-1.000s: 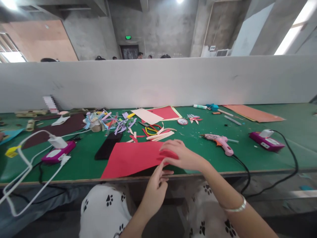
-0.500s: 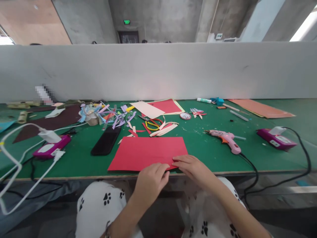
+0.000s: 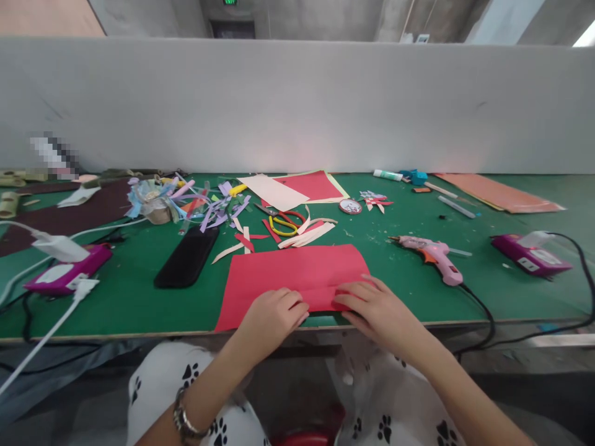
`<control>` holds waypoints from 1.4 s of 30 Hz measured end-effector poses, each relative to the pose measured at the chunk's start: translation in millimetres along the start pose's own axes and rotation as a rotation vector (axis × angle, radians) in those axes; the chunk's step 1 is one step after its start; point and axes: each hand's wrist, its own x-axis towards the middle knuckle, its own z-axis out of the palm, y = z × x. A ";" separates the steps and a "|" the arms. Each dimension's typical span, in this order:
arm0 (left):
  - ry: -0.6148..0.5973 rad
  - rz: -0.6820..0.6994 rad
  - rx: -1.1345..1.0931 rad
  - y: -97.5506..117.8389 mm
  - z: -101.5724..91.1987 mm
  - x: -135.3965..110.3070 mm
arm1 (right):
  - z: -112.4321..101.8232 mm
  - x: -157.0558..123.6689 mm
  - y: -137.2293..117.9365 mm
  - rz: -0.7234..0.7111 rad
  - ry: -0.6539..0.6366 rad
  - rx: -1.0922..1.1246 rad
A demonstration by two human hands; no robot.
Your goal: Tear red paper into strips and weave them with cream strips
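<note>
A red paper sheet point(image 3: 290, 266) lies at the near edge of the green table, and a crease runs across its lower part beside the right hand. My left hand point(image 3: 274, 314) is closed over the sheet's near edge, fingertips and thumb together on the paper. My right hand point(image 3: 372, 303) grips the near right part of the sheet, its fingers curled over the edge, which looks turned up there. Just beyond the sheet lie scissors point(image 3: 284, 224) with red and yellow handles, among cream paper strips point(image 3: 307, 236) and red ones.
On the left are a black phone point(image 3: 188, 255), a purple power strip point(image 3: 69, 269) with white cables and a heap of coloured strips point(image 3: 155, 198). To the right lie a pink glue gun point(image 3: 432, 253) and another purple power strip point(image 3: 530, 253). A pale partition point(image 3: 297, 105) stands behind.
The sheet's near edge has been bent up, and a crease now shows. Both hands have spread apart slightly along that edge. The view has tilted down.
</note>
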 end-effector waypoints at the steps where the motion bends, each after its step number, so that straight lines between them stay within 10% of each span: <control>1: 0.007 0.009 0.007 -0.3 0.2 0.1 | 1.7 3.4 -4.2 -0.017 -0.007 0.010; 21: -0.323 -0.115 0.127 -28.9 -2.8 11.3 | 19.3 34.4 3.5 0.101 -0.039 -0.009; 32: -0.144 -0.108 -0.109 -34.7 -2.7 -7.5 | 13.0 21.1 23.7 0.084 0.069 -0.134; 42: -0.116 -0.216 -0.177 -23.1 -4.7 -9.7 | 19.0 52.3 -18.6 -0.038 -0.031 0.126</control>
